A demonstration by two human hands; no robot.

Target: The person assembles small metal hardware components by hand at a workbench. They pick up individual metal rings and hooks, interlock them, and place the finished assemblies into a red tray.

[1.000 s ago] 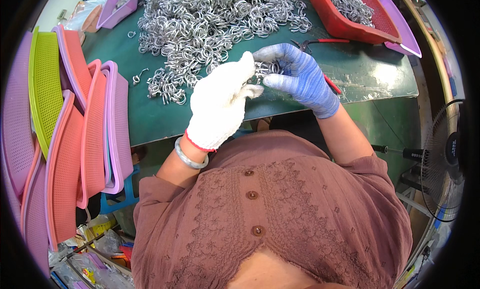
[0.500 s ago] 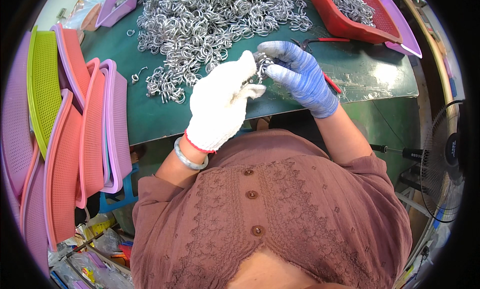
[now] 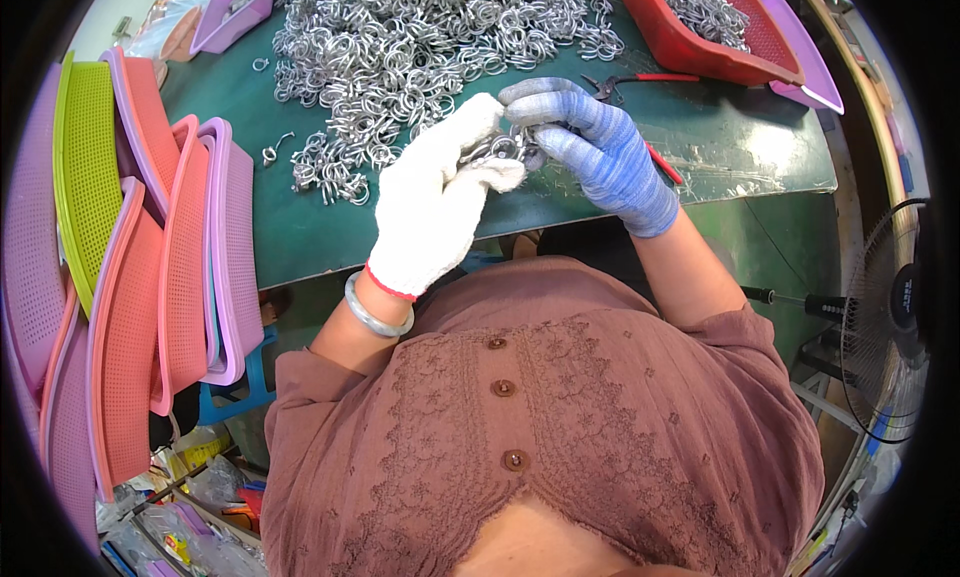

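Observation:
My left hand [image 3: 430, 192], in a white knit glove with a red cuff edge, is closed around several silvery metal rings [image 3: 495, 147]. Meeting it from the right, my right hand [image 3: 600, 147] in a blue glove has thumb and fingers curled on the same small cluster. Just how the rings link together is hidden by the fingers. Both hands are over the near part of the green table [image 3: 310, 237]. Beyond them spreads a large heap of similar metal rings [image 3: 400, 52], with a small clump [image 3: 330, 167] at its near left edge.
Red-handled pliers [image 3: 640, 79] lie right of the heap. A red basket [image 3: 680, 52] of metal pieces is at the far right. Stacked plastic baskets [image 3: 185, 267] stand left of the table; a black fan [image 3: 885, 317] is at right.
My left hand has opened slightly around the rings, showing more of them. The fingers of my right hand have shifted a little left over the cluster.

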